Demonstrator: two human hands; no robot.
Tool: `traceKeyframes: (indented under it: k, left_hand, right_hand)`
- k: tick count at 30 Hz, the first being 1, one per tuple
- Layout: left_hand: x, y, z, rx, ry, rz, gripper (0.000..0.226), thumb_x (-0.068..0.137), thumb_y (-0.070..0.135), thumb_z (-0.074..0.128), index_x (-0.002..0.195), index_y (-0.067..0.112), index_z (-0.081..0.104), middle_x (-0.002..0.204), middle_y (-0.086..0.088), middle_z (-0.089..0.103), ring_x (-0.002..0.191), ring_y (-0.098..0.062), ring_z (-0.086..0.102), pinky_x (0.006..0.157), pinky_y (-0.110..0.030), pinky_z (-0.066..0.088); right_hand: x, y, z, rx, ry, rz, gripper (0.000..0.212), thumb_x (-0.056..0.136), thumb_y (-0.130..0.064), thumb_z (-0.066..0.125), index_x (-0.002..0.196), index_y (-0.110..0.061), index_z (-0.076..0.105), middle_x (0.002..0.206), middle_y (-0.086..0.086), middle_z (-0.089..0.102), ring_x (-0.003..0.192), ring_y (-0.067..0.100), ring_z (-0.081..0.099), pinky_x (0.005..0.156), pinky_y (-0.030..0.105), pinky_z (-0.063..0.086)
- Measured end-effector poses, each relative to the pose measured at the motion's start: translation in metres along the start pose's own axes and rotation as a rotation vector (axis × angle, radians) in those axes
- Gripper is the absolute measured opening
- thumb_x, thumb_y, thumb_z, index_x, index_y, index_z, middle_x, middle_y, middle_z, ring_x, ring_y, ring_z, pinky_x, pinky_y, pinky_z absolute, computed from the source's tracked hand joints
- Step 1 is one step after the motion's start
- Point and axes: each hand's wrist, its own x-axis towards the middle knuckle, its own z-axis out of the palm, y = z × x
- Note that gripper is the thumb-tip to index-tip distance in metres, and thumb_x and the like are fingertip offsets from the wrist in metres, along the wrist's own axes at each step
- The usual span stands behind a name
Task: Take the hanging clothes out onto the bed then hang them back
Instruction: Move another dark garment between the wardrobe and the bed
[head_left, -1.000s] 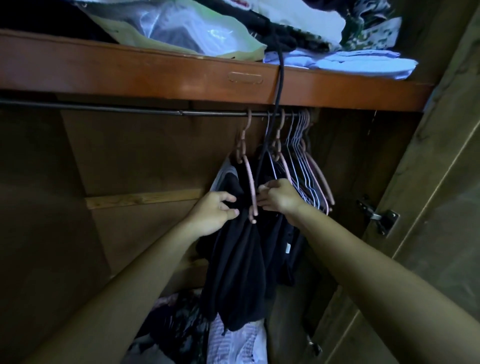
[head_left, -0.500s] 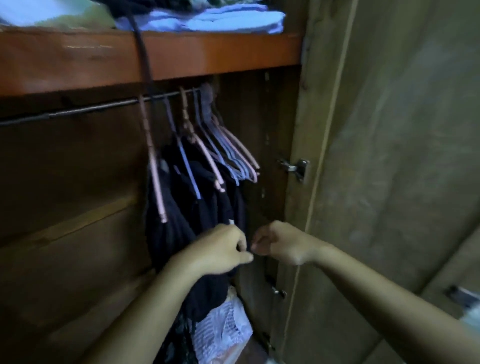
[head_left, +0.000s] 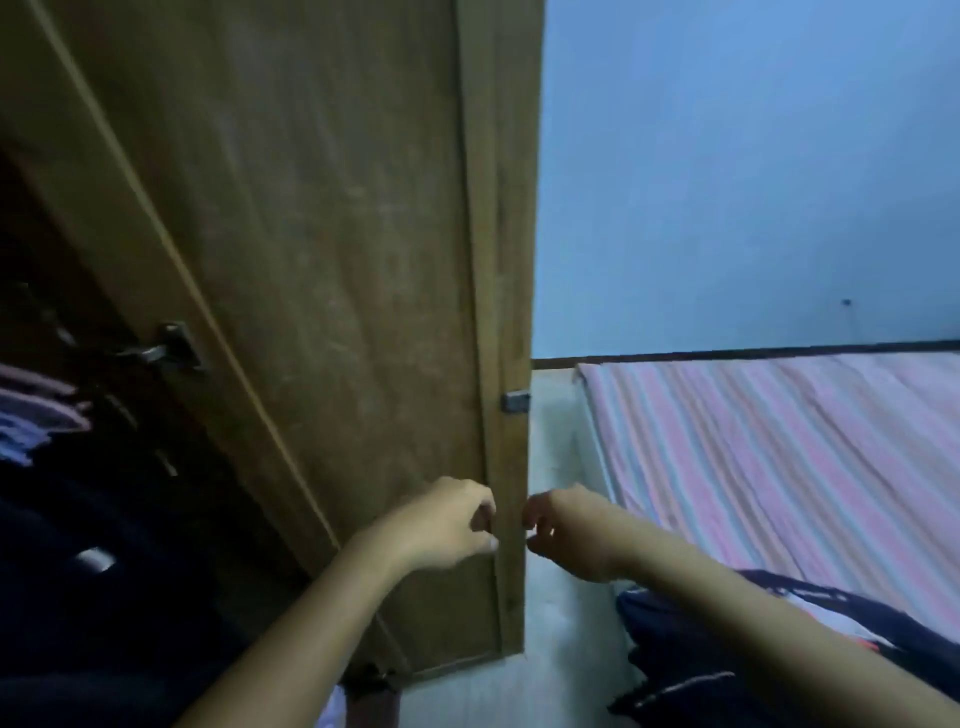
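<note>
1. Head view: both hands are raised in front of the free edge of the open wardrobe door (head_left: 322, 270), with the bed (head_left: 810, 467) to the right.
2. The left hand (head_left: 447, 525) has its fingers curled loosely inward, thumb near forefinger; nothing shows in its grasp, though the view is blurred.
3. The right hand (head_left: 566, 535) is likewise loosely curled and appears empty; the two hands are near each other but apart.
4. The hanging clothes (head_left: 78, 545) show as a dark mass inside the wardrobe at the left edge, with pale hangers (head_left: 36, 410) above them.
5. A dark garment (head_left: 691, 654) lies at the near corner of the bed, partly hidden under the right forearm.
6. Judged from this, the person is between garments, turned toward the bed with nothing carried; whether the unloading or the rehanging phase is under way cannot be told.
7. If rehanging, the next move likely calls for lowering a hand to the dark garment and closing on it; otherwise, for turning back left to a hanger.
</note>
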Motion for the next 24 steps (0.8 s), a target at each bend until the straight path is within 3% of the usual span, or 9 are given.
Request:
traceKeyframes:
  k: [3,9,14,18,24]
  left_hand:
    - [0.039,0.053,0.018,0.059,-0.082,0.118,0.043,0.087,0.045,0.066,0.126,0.028,0.058,0.114,0.002,0.064,0.098,-0.017,0.061,0.085,-0.036,0.052]
    - [0.113,0.17,0.062,0.173,-0.219,0.341,0.044,0.087,0.043,0.065,0.127,0.026,0.057,0.118,0.0,0.064,0.104,-0.02,0.061,0.082,-0.029,0.046]
    - [0.163,0.267,0.115,0.242,-0.356,0.486,0.038,0.088,0.037,0.065,0.121,0.018,0.061,0.115,-0.003,0.066,0.103,-0.023,0.061,0.084,-0.031,0.048]
    - [0.19,0.336,0.16,0.302,-0.426,0.61,0.037,0.089,0.036,0.063,0.121,0.017,0.06,0.114,-0.004,0.064,0.103,-0.025,0.06,0.088,-0.036,0.05]
    - [0.226,0.422,0.228,0.412,-0.515,0.764,0.027,0.086,0.037,0.061,0.102,0.016,0.064,0.103,-0.006,0.067,0.096,-0.029,0.06,0.084,-0.039,0.05]
  right_hand:
    - [-0.039,0.058,-0.002,0.064,0.056,0.155,0.027,0.096,-0.029,0.055,0.119,-0.018,0.063,0.116,0.004,0.067,0.106,0.025,0.063,0.088,0.033,0.051]
    - [-0.119,0.163,-0.005,0.159,0.117,0.429,0.023,0.091,-0.028,0.056,0.107,-0.015,0.065,0.111,0.006,0.067,0.103,0.029,0.061,0.079,0.033,0.048]
    - [-0.193,0.249,0.011,0.23,0.149,0.604,0.013,0.082,-0.026,0.048,0.073,-0.016,0.049,0.086,0.007,0.062,0.082,0.032,0.058,0.07,0.041,0.049]
    - [-0.248,0.3,0.026,0.286,0.179,0.753,0.011,0.088,-0.022,0.049,0.078,-0.018,0.047,0.086,0.001,0.057,0.078,0.023,0.053,0.07,0.037,0.046]
    - [-0.317,0.37,0.071,0.3,0.213,1.033,0.011,0.094,-0.03,0.051,0.101,-0.022,0.054,0.115,0.009,0.061,0.104,0.034,0.06,0.07,0.034,0.036]
